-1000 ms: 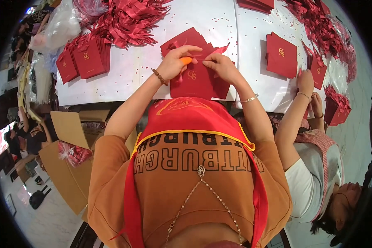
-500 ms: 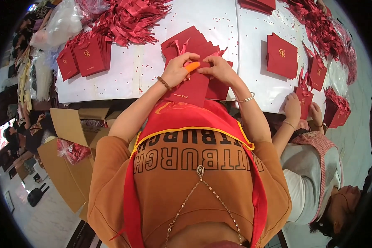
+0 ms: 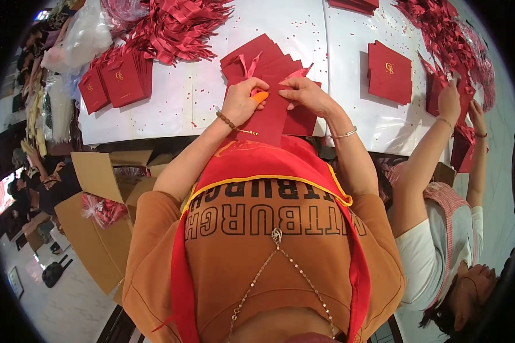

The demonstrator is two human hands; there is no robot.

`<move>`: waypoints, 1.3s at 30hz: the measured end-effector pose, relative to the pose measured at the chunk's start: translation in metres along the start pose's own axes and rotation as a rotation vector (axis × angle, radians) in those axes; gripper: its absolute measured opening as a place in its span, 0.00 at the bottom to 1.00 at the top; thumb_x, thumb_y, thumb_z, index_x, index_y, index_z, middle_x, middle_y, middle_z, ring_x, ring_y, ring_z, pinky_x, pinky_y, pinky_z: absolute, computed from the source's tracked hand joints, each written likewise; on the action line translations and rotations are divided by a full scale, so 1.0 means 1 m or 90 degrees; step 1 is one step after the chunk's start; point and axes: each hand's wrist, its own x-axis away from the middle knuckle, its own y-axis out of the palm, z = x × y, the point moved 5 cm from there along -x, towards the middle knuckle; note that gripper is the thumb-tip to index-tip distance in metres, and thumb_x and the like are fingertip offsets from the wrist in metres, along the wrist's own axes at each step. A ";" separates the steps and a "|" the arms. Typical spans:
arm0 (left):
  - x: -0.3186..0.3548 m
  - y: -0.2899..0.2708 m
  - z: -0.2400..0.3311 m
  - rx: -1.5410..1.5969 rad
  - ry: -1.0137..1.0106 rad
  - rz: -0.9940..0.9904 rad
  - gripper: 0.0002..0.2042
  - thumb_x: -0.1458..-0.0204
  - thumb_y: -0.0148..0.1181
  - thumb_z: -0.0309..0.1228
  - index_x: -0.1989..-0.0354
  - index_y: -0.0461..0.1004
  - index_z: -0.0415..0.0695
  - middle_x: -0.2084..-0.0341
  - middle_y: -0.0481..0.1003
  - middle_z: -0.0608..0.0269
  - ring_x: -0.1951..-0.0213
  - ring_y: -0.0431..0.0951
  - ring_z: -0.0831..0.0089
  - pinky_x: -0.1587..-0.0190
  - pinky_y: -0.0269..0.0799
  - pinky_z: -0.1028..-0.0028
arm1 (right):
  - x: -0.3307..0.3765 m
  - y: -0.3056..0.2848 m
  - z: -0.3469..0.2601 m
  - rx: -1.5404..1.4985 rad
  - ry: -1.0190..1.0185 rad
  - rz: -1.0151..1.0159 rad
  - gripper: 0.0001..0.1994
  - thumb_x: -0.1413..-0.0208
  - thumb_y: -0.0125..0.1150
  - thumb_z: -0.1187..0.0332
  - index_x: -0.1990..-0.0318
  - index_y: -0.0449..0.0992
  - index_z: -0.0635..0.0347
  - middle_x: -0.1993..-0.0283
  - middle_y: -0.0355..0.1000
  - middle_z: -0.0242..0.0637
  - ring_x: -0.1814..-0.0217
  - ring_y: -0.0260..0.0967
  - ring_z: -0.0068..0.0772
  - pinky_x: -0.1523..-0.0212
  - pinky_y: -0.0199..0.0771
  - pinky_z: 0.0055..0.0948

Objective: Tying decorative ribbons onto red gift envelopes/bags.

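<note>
Close in front of me, a small red paper gift bag (image 3: pixel 262 123) lies over a fanned stack of similar red bags (image 3: pixel 263 50). My left hand (image 3: pixel 243 104) is closed on the bag's upper left side, with a smooth orange piece (image 3: pixel 260 97) at its thumb; I cannot tell if that is a finger cover or a tool. My right hand (image 3: pixel 306 97) pinches the upper right edge, thumb and forefinger together. A red ribbon (image 3: pixel 249 64) sticks up beyond my left hand, and another ribbon end (image 3: pixel 301 72) shows above my right. What lies between the fingertips is partly hidden.
Red bags (image 3: pixel 123 80) and a heap of ribbons (image 3: pixel 183 26) lie at left on the white table (image 3: pixel 171 108). Another bag stack (image 3: pixel 389 74) is at right. A co-worker's hands (image 3: pixel 449 103) handle ribboned bags there. An open carton (image 3: pixel 94 228) stands below left.
My left hand has turned slightly, so less of the orange piece shows. My right fingers have shifted a little on the bag. The co-worker's hands have reached farther across the table.
</note>
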 end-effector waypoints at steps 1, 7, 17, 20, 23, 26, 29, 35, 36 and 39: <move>0.000 0.000 0.002 0.006 0.010 0.002 0.07 0.52 0.54 0.24 0.65 0.72 0.36 0.78 0.75 0.59 0.79 0.75 0.78 0.76 0.71 0.80 | 0.001 0.000 0.001 -0.027 0.001 -0.002 0.13 0.47 0.55 0.72 0.56 0.70 0.70 0.65 0.66 0.32 0.73 0.66 0.19 0.71 0.71 0.17; 0.000 0.005 0.016 -0.123 0.024 0.002 0.06 0.52 0.55 0.23 0.65 0.72 0.37 0.75 0.75 0.59 0.74 0.75 0.77 0.74 0.71 0.78 | 0.002 0.002 0.003 -0.042 0.000 -0.016 0.12 0.46 0.53 0.71 0.57 0.70 0.68 0.65 0.66 0.31 0.74 0.65 0.18 0.71 0.71 0.17; 0.002 0.010 0.031 -0.359 0.254 0.043 0.03 0.54 0.54 0.25 0.72 0.71 0.39 0.76 0.74 0.53 0.71 0.74 0.56 0.69 0.68 0.65 | 0.004 0.006 0.002 -0.019 -0.027 -0.010 0.13 0.46 0.53 0.72 0.55 0.69 0.70 0.65 0.68 0.33 0.74 0.67 0.20 0.70 0.71 0.18; 0.004 0.014 0.027 -0.396 0.240 0.060 0.03 0.54 0.54 0.25 0.73 0.70 0.39 0.76 0.74 0.52 0.71 0.74 0.56 0.69 0.68 0.65 | 0.005 0.007 0.001 0.018 -0.029 -0.001 0.14 0.47 0.53 0.73 0.53 0.68 0.71 0.63 0.69 0.34 0.74 0.68 0.20 0.70 0.71 0.18; 0.008 0.015 0.028 -0.345 0.266 0.096 0.03 0.54 0.53 0.25 0.72 0.70 0.39 0.76 0.74 0.52 0.72 0.74 0.56 0.69 0.68 0.64 | 0.006 0.005 0.002 0.014 -0.018 0.013 0.15 0.47 0.53 0.74 0.52 0.67 0.72 0.62 0.69 0.36 0.73 0.68 0.21 0.70 0.71 0.19; 0.006 0.011 0.028 -0.352 0.269 0.101 0.03 0.54 0.53 0.25 0.72 0.70 0.39 0.77 0.73 0.52 0.72 0.74 0.55 0.69 0.68 0.64 | 0.009 0.007 -0.001 0.011 -0.005 0.003 0.16 0.48 0.53 0.75 0.51 0.67 0.72 0.63 0.69 0.36 0.73 0.68 0.21 0.70 0.72 0.19; 0.003 0.012 0.030 -0.383 0.254 0.057 0.03 0.54 0.54 0.25 0.72 0.70 0.39 0.77 0.73 0.52 0.71 0.74 0.55 0.69 0.67 0.63 | 0.008 0.007 0.003 -0.002 -0.005 0.008 0.16 0.48 0.53 0.75 0.51 0.66 0.72 0.63 0.69 0.36 0.73 0.69 0.22 0.70 0.71 0.19; 0.004 0.013 0.025 -0.397 0.246 0.054 0.04 0.54 0.54 0.27 0.73 0.69 0.39 0.77 0.73 0.52 0.72 0.73 0.53 0.69 0.67 0.62 | 0.006 0.008 0.007 0.035 -0.015 0.007 0.16 0.47 0.53 0.75 0.51 0.66 0.73 0.63 0.69 0.37 0.73 0.69 0.22 0.70 0.72 0.20; 0.004 0.013 0.025 -0.396 0.247 0.054 0.04 0.54 0.54 0.27 0.73 0.69 0.39 0.77 0.73 0.52 0.72 0.73 0.53 0.69 0.67 0.62 | 0.007 0.008 0.008 0.036 -0.015 0.008 0.16 0.47 0.53 0.75 0.51 0.66 0.73 0.63 0.69 0.37 0.73 0.69 0.22 0.70 0.72 0.20; 0.000 0.010 0.025 -0.415 0.212 0.033 0.03 0.54 0.54 0.26 0.74 0.69 0.39 0.72 0.73 0.53 0.70 0.73 0.55 0.68 0.68 0.64 | 0.009 0.010 0.004 0.068 -0.027 0.030 0.16 0.47 0.53 0.74 0.50 0.65 0.72 0.64 0.70 0.37 0.73 0.69 0.22 0.71 0.71 0.20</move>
